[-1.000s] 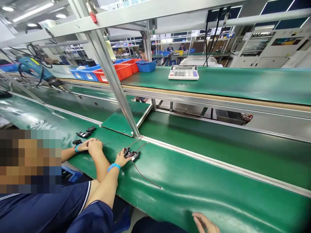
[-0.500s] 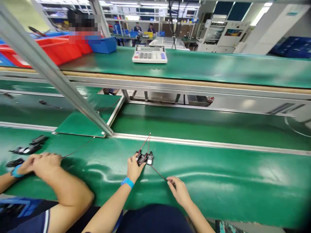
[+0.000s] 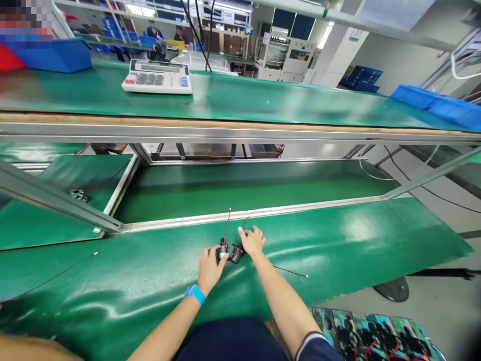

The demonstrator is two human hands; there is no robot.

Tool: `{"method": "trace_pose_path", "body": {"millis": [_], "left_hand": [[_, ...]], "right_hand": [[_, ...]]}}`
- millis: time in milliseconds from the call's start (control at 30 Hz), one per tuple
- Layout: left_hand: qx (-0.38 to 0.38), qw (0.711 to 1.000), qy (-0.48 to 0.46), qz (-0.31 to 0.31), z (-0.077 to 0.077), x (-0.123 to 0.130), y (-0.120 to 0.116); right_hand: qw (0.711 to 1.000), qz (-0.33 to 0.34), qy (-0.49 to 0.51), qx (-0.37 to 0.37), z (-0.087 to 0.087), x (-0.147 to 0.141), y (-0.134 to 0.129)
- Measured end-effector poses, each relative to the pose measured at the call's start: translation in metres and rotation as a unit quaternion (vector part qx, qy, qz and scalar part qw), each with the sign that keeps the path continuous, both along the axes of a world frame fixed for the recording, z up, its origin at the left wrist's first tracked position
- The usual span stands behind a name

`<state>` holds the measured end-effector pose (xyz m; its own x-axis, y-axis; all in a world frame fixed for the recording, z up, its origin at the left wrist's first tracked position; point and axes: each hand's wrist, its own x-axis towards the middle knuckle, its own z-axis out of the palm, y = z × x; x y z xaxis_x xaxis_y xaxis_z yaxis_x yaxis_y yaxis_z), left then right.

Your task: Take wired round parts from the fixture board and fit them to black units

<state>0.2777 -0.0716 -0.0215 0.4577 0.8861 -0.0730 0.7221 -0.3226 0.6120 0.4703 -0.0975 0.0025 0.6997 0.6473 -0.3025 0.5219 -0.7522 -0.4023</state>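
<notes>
Green surface [image 3: 338, 240] runs across; left hand [image 3: 209, 264] still grips a small black part [image 3: 223, 249]; right hand [image 3: 252, 241] has moved off the wire [image 3: 291, 271], now closed on a second part [image 3: 236, 252]

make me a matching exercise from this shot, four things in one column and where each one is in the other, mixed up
Things:
1. calculator
2. blue wristband
3. small black parts with red wires
4. blue bin

Places:
A. on the left wrist
B. far left of the upper shelf, beyond the calculator
C. between the left hand and right hand, on the near green mat
D. on the upper green shelf, left of centre

Pairs: 1-D, 2-A, 3-C, 4-B
</notes>
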Motion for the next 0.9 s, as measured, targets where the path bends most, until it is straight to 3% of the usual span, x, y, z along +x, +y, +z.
{"method": "trace_pose_path", "body": {"millis": [167,300,367,433,467,567,600,667,733,800,900], "left_hand": [[-0.069,0.997,0.023,0.004,0.009,0.036,0.043],[-0.120,0.992,0.020,-0.036,0.019,0.056,0.066],[-0.131,0.989,-0.004,-0.071,0.026,0.050,0.060],[-0.127,0.982,-0.046,-0.134,0.031,0.032,0.042],[-0.121,0.975,-0.064,-0.178,0.033,0.020,0.030],[-0.078,0.940,-0.072,-0.324,0.031,-0.013,-0.010],[-0.062,0.927,-0.057,-0.367,0.027,-0.021,-0.021],[-0.031,0.903,-0.023,-0.428,0.014,-0.032,-0.039],[-0.006,0.894,0.004,-0.448,-0.001,-0.035,-0.049],[0.015,0.895,0.020,-0.446,-0.013,-0.035,-0.053],[0.028,0.886,0.008,-0.463,-0.015,-0.035,-0.052]], "right_hand": [[0.996,0.059,0.043,-0.055,0.007,0.005,0.044],[0.994,0.071,0.081,-0.002,0.025,-0.012,0.037],[0.985,0.108,0.074,0.109,0.034,-0.020,0.007],[0.955,0.180,0.054,0.230,0.038,-0.026,-0.039],[0.939,0.227,0.047,0.254,0.037,-0.027,-0.066],[0.902,0.376,0.058,0.205,0.027,-0.021,-0.136],[0.898,0.396,0.060,0.182,0.022,-0.017,-0.151],[0.915,0.368,0.041,0.158,0.015,-0.009,-0.163],[0.944,0.292,-0.012,0.154,0.012,-0.007,-0.152],[0.955,0.252,-0.072,0.138,0.011,-0.012,-0.123],[0.946,0.284,-0.143,0.062,0.007,-0.032,-0.068]]}}
